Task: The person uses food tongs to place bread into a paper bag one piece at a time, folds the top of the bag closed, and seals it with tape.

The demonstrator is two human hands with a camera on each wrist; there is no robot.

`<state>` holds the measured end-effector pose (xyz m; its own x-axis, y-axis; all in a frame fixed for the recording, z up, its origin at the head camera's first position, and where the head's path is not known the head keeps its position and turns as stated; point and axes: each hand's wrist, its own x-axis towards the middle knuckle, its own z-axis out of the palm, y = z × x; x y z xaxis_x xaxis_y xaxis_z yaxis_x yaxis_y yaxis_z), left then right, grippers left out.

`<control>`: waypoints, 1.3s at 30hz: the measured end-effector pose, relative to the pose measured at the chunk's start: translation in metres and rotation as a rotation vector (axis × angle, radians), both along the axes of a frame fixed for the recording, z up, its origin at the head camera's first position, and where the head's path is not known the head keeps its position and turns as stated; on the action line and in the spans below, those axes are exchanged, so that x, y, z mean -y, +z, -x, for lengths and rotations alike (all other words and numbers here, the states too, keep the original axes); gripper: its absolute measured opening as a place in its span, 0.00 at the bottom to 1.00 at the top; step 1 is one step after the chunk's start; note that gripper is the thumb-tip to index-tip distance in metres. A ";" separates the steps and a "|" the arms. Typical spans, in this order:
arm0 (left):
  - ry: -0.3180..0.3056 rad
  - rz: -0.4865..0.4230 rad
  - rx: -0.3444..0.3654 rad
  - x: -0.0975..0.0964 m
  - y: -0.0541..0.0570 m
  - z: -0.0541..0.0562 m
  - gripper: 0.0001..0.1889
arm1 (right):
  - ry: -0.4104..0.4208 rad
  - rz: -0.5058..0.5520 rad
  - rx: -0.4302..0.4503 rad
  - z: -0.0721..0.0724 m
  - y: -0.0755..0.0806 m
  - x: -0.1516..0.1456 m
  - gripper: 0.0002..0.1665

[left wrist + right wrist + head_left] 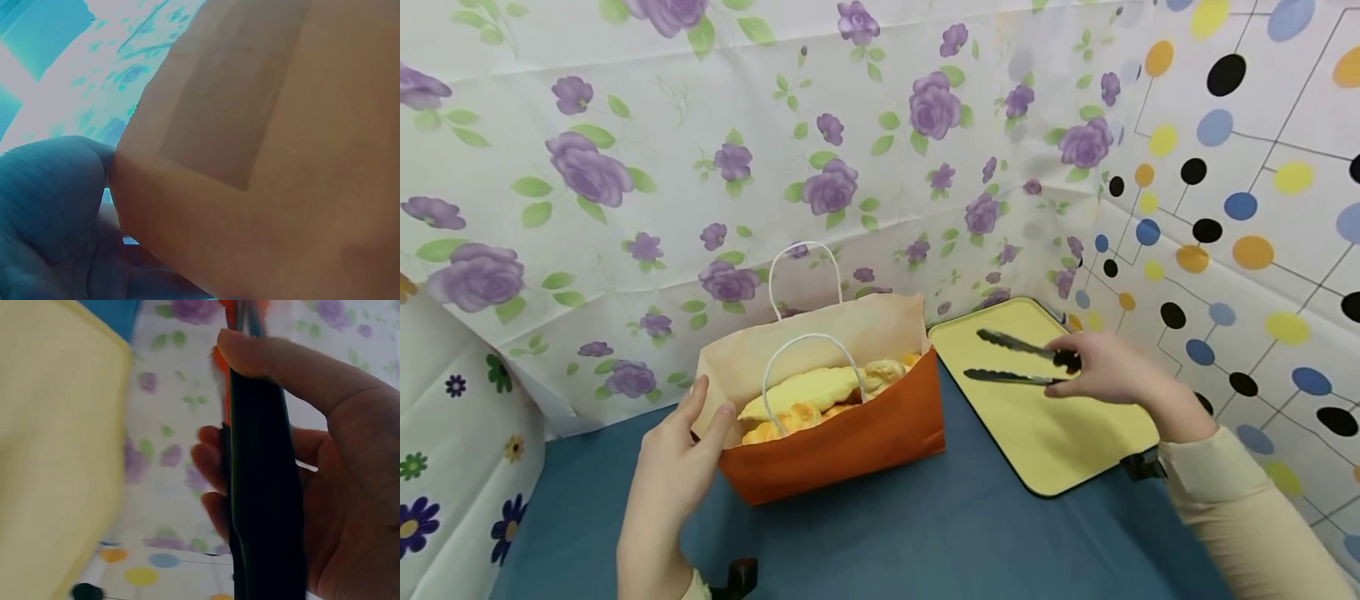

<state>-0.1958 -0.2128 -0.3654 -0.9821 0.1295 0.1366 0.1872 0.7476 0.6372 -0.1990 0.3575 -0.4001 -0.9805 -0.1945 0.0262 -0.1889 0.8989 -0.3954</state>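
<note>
An orange paper bag with white handles stands upright on the blue table, its mouth open. Inside it lie a long pale-yellow bread and several golden bread pieces, partly hidden by the front wall. At the bag's left edge, my left hand holds the paper between thumb and fingers; the left wrist view shows the bag's side panel up close. My right hand grips black-handled tongs above the yellow tray, their two arms spread apart and pointing left toward the bag, nothing between the tips.
The yellow tray with a dark rim lies to the right of the bag. Blue cloth covers the table. A flowered sheet hangs behind, and a dotted sheet closes off the right side.
</note>
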 end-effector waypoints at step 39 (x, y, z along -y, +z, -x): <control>0.312 0.019 0.054 0.050 -0.020 0.002 0.37 | -0.218 -0.019 0.348 -0.077 -0.088 0.129 0.78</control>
<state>-0.1978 -0.2625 -0.3852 -0.9806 -0.1774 0.0837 -0.0869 0.7756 0.6252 -0.1223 0.2289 -0.4878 -0.9486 0.0212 -0.3157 0.1486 0.9107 -0.3855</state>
